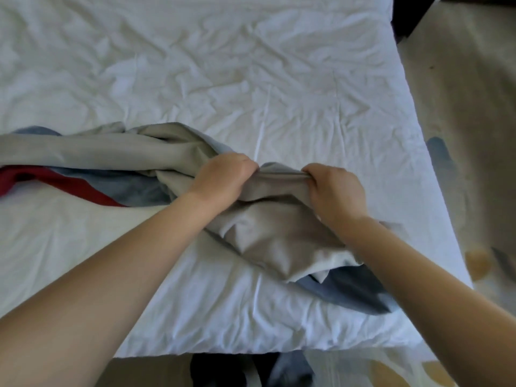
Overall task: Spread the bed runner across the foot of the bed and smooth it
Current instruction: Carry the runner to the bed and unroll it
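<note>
The bed runner [92, 152] is a long cloth, beige on one face with blue and dark red showing on the other. It lies bunched and twisted across the near part of the white bed [251, 79], trailing off the left edge of view. My left hand [223, 174] and my right hand [335, 188] both grip a gathered beige fold near the bed's right side, a short gap between them. Below my hands a crumpled beige and blue end [279, 241] rests on the sheet.
The white sheet is wrinkled all over. The bed's right edge [435, 174] meets a patterned floor covering [474, 107]. A dark object [405, 12] stands at the far right corner. Dark things lie on the floor by the near edge [223, 370].
</note>
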Demonstrator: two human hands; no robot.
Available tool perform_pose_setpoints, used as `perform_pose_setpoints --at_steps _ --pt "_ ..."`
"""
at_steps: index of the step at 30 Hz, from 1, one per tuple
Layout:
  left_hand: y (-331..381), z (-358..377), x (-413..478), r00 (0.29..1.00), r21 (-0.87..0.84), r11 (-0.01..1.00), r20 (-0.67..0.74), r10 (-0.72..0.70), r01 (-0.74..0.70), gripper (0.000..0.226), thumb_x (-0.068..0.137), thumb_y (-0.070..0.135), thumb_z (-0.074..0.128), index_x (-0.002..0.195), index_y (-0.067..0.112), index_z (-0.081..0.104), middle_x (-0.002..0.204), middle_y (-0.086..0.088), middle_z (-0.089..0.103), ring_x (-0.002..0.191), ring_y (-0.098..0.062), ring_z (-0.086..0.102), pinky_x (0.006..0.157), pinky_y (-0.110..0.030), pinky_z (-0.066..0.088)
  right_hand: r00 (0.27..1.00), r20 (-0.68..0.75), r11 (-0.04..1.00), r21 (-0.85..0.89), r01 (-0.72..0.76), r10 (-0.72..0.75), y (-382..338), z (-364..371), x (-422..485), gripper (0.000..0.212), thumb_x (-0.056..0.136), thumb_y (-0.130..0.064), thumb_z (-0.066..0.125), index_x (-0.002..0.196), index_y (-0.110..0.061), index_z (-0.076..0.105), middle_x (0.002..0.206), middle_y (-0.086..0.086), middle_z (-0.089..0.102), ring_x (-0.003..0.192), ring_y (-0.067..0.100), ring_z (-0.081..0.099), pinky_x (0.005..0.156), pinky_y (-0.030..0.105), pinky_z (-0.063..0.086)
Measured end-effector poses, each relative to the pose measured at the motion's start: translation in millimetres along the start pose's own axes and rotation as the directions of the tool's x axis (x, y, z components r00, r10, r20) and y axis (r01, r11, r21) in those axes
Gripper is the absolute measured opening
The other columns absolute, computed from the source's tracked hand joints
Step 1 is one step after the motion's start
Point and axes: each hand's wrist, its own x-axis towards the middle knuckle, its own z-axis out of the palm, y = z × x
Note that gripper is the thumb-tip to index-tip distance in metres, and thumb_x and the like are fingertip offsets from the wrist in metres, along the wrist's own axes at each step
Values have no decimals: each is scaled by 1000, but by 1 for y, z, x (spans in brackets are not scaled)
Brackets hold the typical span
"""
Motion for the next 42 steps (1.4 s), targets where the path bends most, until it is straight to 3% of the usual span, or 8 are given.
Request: perform_pose_setpoints --at_steps 7,11,14,23,29,36,39,42 --pt "-33 -5 -106 981 101 993 189 49 -69 20 92 8 51 104 7 67 99 -15 64 95 -32 60 74 -45 51 985 130 981 -144 129 -110 -91 54 -90 20 86 -18 53 104 -22 61 88 2 69 77 26 68 54 28 34" --pt "-46 -6 -147 976 120 975 135 171 -188 14 65 -5 76 75 4 72 68 -13 65 65 -30 65 48 -38 53 989 133 984 -157 89 -69 -134 74 -125 26 59 -8 78 81 -20 72 58 -2 65 45 16 61 39 19 32" --pt "-58 -2 -167 969 117 967 127 211 -226 21 56 -6 81 71 5 72 66 -10 67 63 -25 66 45 -33 53 989 143 986 -154 63 -41 -159 88 -138 35 36 -8 87 64 -21 71 44 -4 56 31 12 51 34 12 25" --pt "-113 7 -223 975 147 976 180 134 -162 28 50 -10 83 73 3 73 68 -10 68 67 -26 69 46 -35 55 949 306 979 -161 128 -74 -233 146 -150 32 29 -20 86 53 -22 65 40 -6 52 29 6 48 34 11 24" --pt "-111 13 -238 972 174 981 233 45 -87 33 51 -9 81 81 1 73 77 -11 70 76 -28 69 57 -36 58 871 483 993 -19 118 -94 -243 162 -149 26 83 0 55 109 -7 56 103 11 65 89 27 64 59 30 38" --pt "-47 24 -238 985 -38 996 150 83 -78 54 72 27 45 117 5 64 119 -14 64 110 -30 61 98 -40 47 927 218 951 20 308 -305 -180 102 -136 16 81 -23 52 89 -15 64 82 3 66 72 27 63 50 31 40" --pt "-10 40 -224 994 -87 993 68 90 -84 46 80 25 55 120 3 63 121 -16 63 113 -29 60 100 -39 46 901 135 900 -89 426 -413 -122 78 -136 26 66 -21 65 91 -15 70 87 3 69 86 26 67 67 34 54" --pt "27 55 -196 1000 -136 990 -2 23 -23 44 80 20 64 120 1 63 123 -17 62 115 -31 58 102 -39 45 837 254 787 -293 544 -484 -64 60 -136 32 64 -16 65 94 -16 71 95 5 69 100 26 66 86 36 52"
